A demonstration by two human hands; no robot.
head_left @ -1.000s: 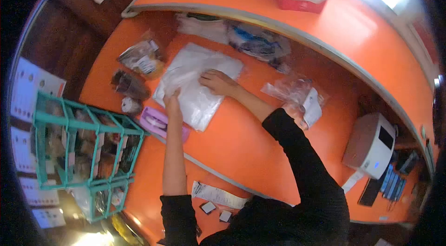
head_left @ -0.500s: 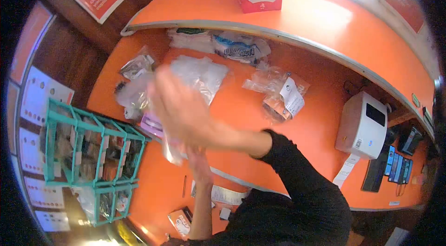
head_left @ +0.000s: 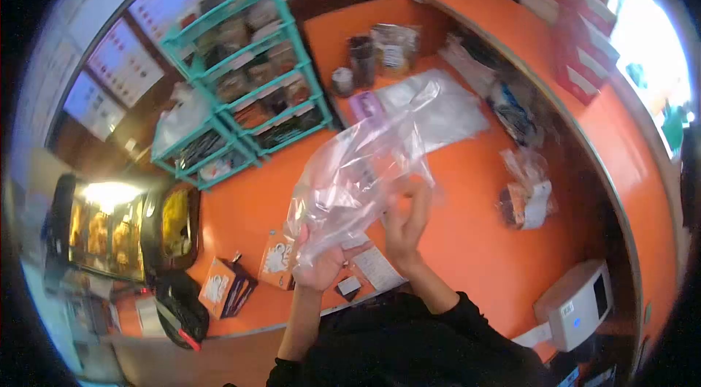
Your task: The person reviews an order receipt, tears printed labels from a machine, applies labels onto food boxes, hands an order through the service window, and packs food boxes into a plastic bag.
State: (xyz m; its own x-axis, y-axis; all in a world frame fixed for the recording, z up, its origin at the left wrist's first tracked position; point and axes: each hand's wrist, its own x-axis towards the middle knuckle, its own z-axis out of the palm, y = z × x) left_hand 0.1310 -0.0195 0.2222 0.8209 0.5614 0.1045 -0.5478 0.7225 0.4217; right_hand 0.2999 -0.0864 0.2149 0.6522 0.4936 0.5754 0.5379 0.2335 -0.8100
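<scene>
- The clear bag (head_left: pixel 349 175) hung above the surface (head_left: pixel 475 234), stretching far and slightly right from the left hand (head_left: pixel 320 266).
- The left hand's grip was closed on the bag's near end.
- The right hand (head_left: pixel 407 225) was beside the bag's right side, fingers partly curled (blurred, so I could not tell whether its grip held any plastic).
- The stack of clear bags (head_left: pixel 456 120) lay beyond both hands, right of the purple holder (head_left: pixel 366 106).
- The printed slip (head_left: pixel 377 270) lay near, between the wrists.
</scene>
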